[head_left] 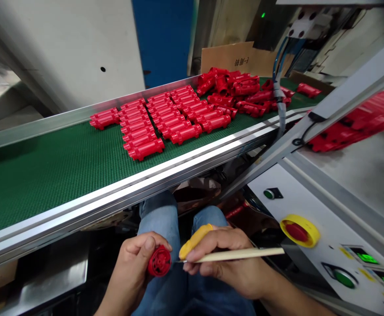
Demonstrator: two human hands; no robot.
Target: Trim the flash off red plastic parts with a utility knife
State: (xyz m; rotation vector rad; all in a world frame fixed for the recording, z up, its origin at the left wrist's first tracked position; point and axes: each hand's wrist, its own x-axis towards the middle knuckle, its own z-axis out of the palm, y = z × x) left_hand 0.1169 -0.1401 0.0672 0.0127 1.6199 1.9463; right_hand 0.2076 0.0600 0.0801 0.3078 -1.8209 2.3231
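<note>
Left hand [130,267] grips a red plastic part [159,260]; right hand [226,259] grips a wooden-handled blade [241,254], tip just beside the part.

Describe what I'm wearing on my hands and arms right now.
Both hands are ungloved: the left hand is bare, and the right hand has a yellow finger cot on one finger. No sleeves, watch or rings show on the forearms.
</note>
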